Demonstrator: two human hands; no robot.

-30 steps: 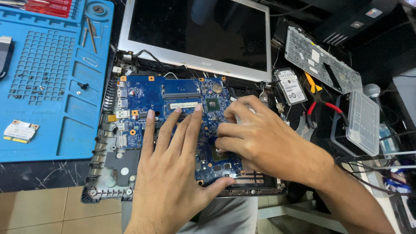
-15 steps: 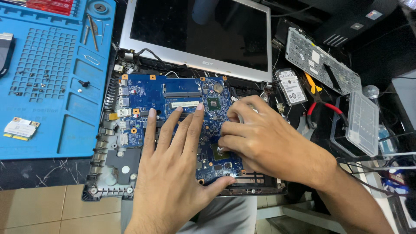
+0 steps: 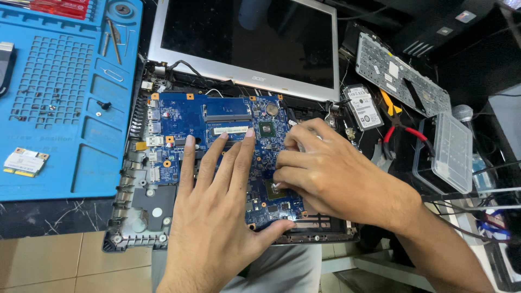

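A view from above of an opened laptop under repair on a dark worktop (image 3: 49, 220). At far left lies a blue repair mat (image 3: 65, 103) with moulded compartments; on it sit a small green wireless card (image 3: 25, 161) near its lower left edge, a few loose screws (image 3: 103, 104), and thin metal tools (image 3: 113, 39) near its top. Just right of the mat is the laptop's base shell (image 3: 146, 217), grey plastic, with a blue motherboard (image 3: 184, 111) seated in it and a memory module (image 3: 227, 110) in its upper middle. The left hand (image 3: 217, 217) lies flat on the board, palm down, fingers (image 3: 187, 157) spread and straight, the thumb pointing right along the board's lower edge; it grips nothing. The right hand (image 3: 336, 173) comes in from the lower right and rests on the board's right half, touching it just beside a dark square chip (image 3: 277, 190); its fingers (image 3: 293, 160) are curled inward, and whether they pinch anything small cannot be told. Behind both hands stands the laptop's screen (image 3: 244, 38), dark with a silver frame, tilted back. Farther right lie a hard drive (image 3: 362, 107), a detached keyboard (image 3: 401, 73) turned underside up, red-handled pliers (image 3: 404, 133), and a clear plastic parts box (image 3: 450, 152), with dark cables (image 3: 477, 195) at the far right edge.
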